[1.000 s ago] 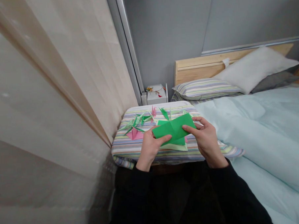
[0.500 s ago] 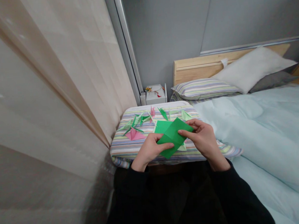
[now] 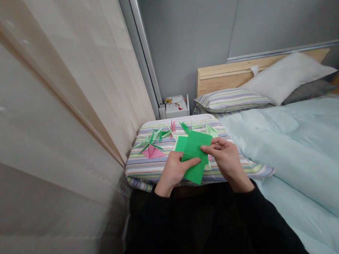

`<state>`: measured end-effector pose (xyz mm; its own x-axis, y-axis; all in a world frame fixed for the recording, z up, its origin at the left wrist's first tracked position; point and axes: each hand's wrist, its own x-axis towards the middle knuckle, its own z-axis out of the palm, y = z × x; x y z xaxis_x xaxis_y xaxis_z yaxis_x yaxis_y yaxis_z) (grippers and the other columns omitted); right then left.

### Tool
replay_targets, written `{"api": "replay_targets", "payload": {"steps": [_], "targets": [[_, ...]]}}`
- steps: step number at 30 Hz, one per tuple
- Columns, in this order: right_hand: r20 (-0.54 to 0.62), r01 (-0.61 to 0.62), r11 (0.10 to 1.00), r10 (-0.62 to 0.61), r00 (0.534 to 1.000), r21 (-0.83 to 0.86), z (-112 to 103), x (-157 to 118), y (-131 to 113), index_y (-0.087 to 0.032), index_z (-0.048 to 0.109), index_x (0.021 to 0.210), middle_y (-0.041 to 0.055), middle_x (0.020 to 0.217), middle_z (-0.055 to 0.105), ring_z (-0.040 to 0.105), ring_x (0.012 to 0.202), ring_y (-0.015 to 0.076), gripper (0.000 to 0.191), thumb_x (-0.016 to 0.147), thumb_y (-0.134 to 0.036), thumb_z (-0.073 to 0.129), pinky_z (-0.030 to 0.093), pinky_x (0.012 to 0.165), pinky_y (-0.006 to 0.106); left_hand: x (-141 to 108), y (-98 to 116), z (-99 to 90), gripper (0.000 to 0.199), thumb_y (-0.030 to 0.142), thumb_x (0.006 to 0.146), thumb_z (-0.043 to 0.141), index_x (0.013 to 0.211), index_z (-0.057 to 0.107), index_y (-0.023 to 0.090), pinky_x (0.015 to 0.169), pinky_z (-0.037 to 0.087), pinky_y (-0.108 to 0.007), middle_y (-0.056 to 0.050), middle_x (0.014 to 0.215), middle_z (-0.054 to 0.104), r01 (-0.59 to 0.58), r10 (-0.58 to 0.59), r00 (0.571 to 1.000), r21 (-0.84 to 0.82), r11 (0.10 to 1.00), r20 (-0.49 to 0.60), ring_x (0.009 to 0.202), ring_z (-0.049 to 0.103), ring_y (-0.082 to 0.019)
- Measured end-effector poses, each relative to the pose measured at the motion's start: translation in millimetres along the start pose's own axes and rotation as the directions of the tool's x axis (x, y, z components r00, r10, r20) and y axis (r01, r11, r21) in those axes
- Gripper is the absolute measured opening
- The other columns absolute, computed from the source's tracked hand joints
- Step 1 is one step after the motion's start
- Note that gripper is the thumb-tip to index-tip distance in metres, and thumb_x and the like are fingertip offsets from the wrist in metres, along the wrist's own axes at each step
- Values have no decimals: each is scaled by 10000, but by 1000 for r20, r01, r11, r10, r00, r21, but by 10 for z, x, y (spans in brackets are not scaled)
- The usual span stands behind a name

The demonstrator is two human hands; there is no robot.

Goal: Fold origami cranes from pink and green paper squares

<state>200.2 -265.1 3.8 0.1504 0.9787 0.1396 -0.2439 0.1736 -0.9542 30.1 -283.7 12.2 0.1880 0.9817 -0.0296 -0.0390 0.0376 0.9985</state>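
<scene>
A sheet of green paper [image 3: 197, 145] is held up between both hands, above the near part of a striped cloth [image 3: 143, 166]. My left hand [image 3: 175, 171] pinches its lower left side, thumb lying across the front. On the right edge, my right hand [image 3: 224, 154] grips it between thumb and fingers. Behind it lies another flat green sheet [image 3: 180, 143], partly covered. Folded paper pieces are spread around: a pink one [image 3: 153, 151], a smaller pink one [image 3: 173, 127], a dark green one [image 3: 184, 127], a pale green one [image 3: 211, 130] and several green ones to the left.
A beige curtain [image 3: 80, 78] hangs close on the left. To the right is a bed with a pale blue quilt [image 3: 293, 136], a striped pillow [image 3: 232, 100] and a wooden headboard [image 3: 220, 78]. A small white cabinet [image 3: 176, 110] stands behind the cloth-covered surface.
The green paper has turned in my hands, from a diamond-like slant to a more upright position. Both hands still hold it, and my right hand has shifted slightly left.
</scene>
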Motion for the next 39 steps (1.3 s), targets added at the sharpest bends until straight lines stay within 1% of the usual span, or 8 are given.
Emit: {"api": "replay_targets", "payload": {"steps": [7, 11, 15, 21, 29, 32, 35, 39], "targets": [[-190, 119, 991, -107, 976, 55, -163, 185, -34, -191, 712, 773, 23, 702, 752, 688, 683, 168, 328, 622, -390, 924, 531, 702, 310, 31, -95, -58, 389, 449, 611, 905, 770, 791, 112, 597, 522, -285, -80, 746, 773, 62, -62, 998, -53, 997, -3, 593, 658, -173], [-41, 42, 999, -42, 998, 1, -133, 110, 30, -195, 725, 891, 21, 753, 741, 634, 643, 147, 406, 671, -502, 874, 468, 573, 270, 51, -100, -71, 388, 447, 626, 897, 793, 787, 114, 617, 534, -299, -81, 781, 781, 28, -29, 999, -60, 998, -24, 613, 666, -182], [204, -78, 996, 83, 975, -31, -54, -8, 92, -187, 622, 631, -52, 491, 528, 439, 461, 88, 408, 660, -496, 888, 331, 456, 242, 65, -22, -68, 326, 395, 651, 889, 791, 785, 120, 598, 511, -269, -55, 763, 769, -35, 36, 998, 19, 999, -44, 612, 648, -163], [90, -184, 968, 171, 981, 172, -47, -37, 87, -186, 620, 601, -28, 544, 571, 484, 502, 96, 414, 572, -446, 941, 358, 450, 232, 129, -17, -119, 411, 368, 627, 909, 939, 771, 140, 598, 531, -262, -50, 764, 762, -196, 154, 928, -91, 976, -340, 640, 673, -167], [128, -274, 906, 246, 961, 322, -61, -84, 95, -196, 627, 683, -69, 539, 545, 510, 468, 76, 382, 595, -381, 949, 354, 407, 193, 145, -75, -79, 337, 380, 677, 876, 889, 764, 144, 635, 528, -265, -28, 681, 732, -247, 213, 925, -70, 967, -315, 623, 656, -152], [52, -173, 928, 165, 985, 330, -47, -73, 137, -208, 679, 703, -18, 680, 685, 698, 661, 155, 333, 608, -393, 938, 544, 568, 255, 157, -71, -63, 417, 419, 747, 839, 1064, 740, 169, 847, 564, -311, -95, 963, 788, -296, 237, 900, -113, 948, -366, 957, 733, -223], [-52, 62, 974, -52, 997, 218, -53, -54, 161, -235, 770, 812, 24, 866, 784, 747, 886, 241, 232, 677, -380, 892, 598, 855, 405, 129, -46, -31, 581, 387, 781, 831, 1308, 627, 250, 1065, 491, -341, -118, 1321, 697, -354, 265, 879, -172, 919, -396, 1324, 599, -238], [-10, 365, 927, -367, 930, -86, -79, -83, 112, -286, 820, 884, 42, 1021, 797, 705, 1069, 282, 98, 796, -326, 799, 524, 1025, 475, 11, 22, 75, 782, 284, 727, 869, 1429, 526, 307, 1038, 529, -370, -95, 1296, 700, -292, 257, 947, -187, 938, -191, 1167, 701, -244]]}}
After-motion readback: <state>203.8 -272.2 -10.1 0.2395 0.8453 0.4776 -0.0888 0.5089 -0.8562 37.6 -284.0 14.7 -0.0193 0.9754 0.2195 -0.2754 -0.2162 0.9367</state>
